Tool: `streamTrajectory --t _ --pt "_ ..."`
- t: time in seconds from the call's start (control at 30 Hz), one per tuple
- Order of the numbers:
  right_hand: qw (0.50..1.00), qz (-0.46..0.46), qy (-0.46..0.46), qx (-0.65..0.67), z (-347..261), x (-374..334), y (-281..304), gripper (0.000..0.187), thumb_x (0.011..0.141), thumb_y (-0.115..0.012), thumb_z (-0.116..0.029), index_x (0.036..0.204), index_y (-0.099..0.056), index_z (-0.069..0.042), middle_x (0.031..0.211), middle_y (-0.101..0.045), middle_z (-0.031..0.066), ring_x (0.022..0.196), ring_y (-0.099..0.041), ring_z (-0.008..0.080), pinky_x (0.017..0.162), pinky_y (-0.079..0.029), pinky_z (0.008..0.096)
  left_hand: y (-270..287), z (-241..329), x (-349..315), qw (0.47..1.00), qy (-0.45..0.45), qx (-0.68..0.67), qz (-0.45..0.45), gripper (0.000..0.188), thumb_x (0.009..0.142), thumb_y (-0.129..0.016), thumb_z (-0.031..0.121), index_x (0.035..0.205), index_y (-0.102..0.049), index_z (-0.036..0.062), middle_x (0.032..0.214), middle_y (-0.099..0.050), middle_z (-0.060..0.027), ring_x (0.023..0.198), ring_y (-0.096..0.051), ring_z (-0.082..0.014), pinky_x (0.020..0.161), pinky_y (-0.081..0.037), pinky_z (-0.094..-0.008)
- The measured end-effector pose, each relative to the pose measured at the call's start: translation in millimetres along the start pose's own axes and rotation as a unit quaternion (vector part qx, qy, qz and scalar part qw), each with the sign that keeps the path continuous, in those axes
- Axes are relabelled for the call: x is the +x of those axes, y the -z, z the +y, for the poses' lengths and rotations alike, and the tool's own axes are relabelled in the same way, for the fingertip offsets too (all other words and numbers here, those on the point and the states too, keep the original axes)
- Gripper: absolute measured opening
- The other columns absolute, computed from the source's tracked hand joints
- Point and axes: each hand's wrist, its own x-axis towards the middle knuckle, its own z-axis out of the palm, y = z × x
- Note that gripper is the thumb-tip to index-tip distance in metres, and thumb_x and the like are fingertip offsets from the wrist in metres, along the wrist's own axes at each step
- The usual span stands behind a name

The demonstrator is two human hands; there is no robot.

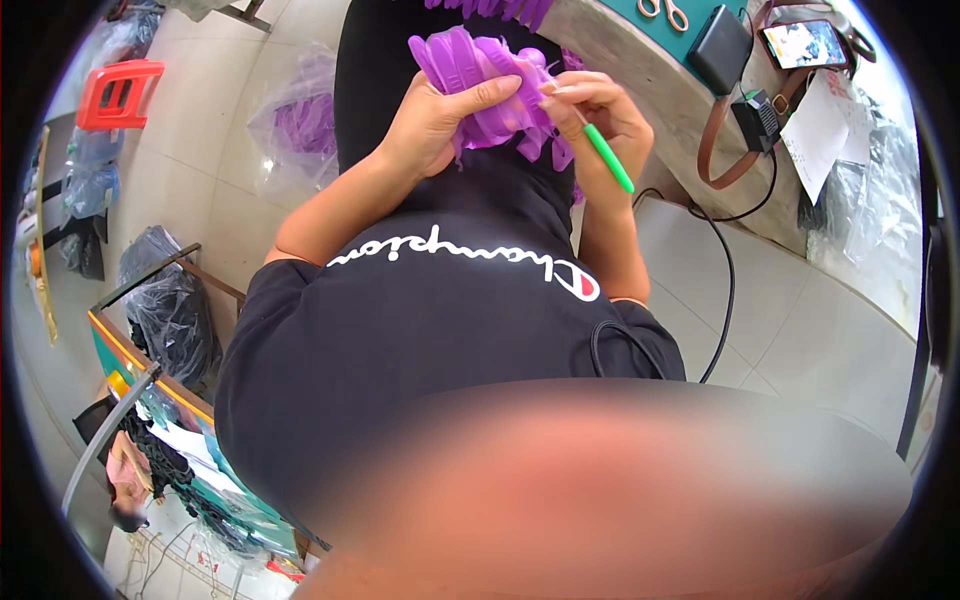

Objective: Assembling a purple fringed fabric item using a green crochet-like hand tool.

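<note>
A bunch of bright purple, ribbed, rubbery pieces [485, 65] is held up over my lap, with thin strips hanging from its lower edge. My left hand [435, 115] is closed around its left side, the thumb laid across the front. At its right side, my right hand [605, 110] has thumb and fingers pinched close to the purple material. A slim tool with a green handle [608, 158] passes through that hand, the handle pointing down and to the right; its working tip is hidden. More purple pieces [500, 8] lie beyond, at the top edge.
A clear bag of purple pieces [305, 125] sits on the floor at left, near a red stool [118, 95]. The right-hand table holds scissors [668, 14], a black case [720, 50], a phone [805, 45] and papers [815, 125]. A black cable [732, 270] hangs down. Another person [130, 470] is at lower left.
</note>
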Motion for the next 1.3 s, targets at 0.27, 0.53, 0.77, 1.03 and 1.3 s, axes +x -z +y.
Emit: streamTrajectory --t 0.27,0.53,0.77,1.03,1.3 --pt "0.999 0.039 -0.001 -0.032 11.6 -4.3 -7.4 0.009 0.085 -0.060 0.000 0.093 -0.059 0.005 0.091 -0.063 0.0139 0.079 -0.062 0.0161 0.071 -0.050 0.0241 -5.7 -1.9 -2.9 0.998 -0.055 0.030 0.025 0.019 0.082 -0.067 0.005 0.100 -0.061 0.0011 0.090 -0.066 -0.0063 0.081 -0.064 -0.0139 0.072 -0.051 -0.0264" --pt "0.977 0.029 0.074 -0.198 13.2 -1.0 -5.5 0.006 0.082 -0.064 0.000 0.088 -0.064 0.001 0.087 -0.064 0.0108 0.075 -0.062 0.0151 0.069 -0.049 0.0251 1.7 -9.5 -0.7 0.994 -0.090 0.063 0.026 0.019 0.082 -0.067 0.004 0.100 -0.062 0.0010 0.090 -0.066 -0.0060 0.080 -0.064 -0.0135 0.071 -0.051 -0.0260" --pt "0.927 0.250 0.105 -0.259 28.0 54.0 70.3 0.008 0.085 -0.062 -0.003 0.090 -0.066 0.002 0.080 -0.066 0.0077 0.067 -0.061 0.0141 0.061 -0.048 0.0242 -0.4 13.8 -10.4 0.968 0.150 0.064 -0.190 0.034 0.069 -0.078 0.011 0.098 -0.064 0.0014 0.090 -0.065 -0.0075 0.083 -0.063 -0.0171 0.077 -0.049 -0.0303" --pt "0.964 0.031 -0.135 0.227 14.1 49.2 72.8 0.020 0.094 -0.049 -0.012 0.099 -0.057 0.006 0.082 -0.060 0.0100 0.070 -0.056 0.0152 0.066 -0.046 0.0258 -1.5 7.3 -0.9 0.998 0.051 0.037 -0.025 0.015 0.083 -0.067 0.014 0.088 -0.060 0.0014 0.077 -0.064 -0.0084 0.065 -0.062 -0.0142 0.063 -0.051 -0.0267" --pt "0.936 -0.038 0.229 -0.266 11.5 3.9 -11.6 0.010 0.078 -0.067 0.000 0.086 -0.061 0.001 0.081 -0.063 0.0138 0.067 -0.062 0.0209 0.060 -0.049 0.0260 0.2 -1.8 1.3 0.992 -0.078 0.060 0.073 0.011 0.085 -0.065 0.010 0.085 -0.061 0.0004 0.075 -0.065 -0.0071 0.068 -0.063 -0.0125 0.064 -0.051 -0.0258"
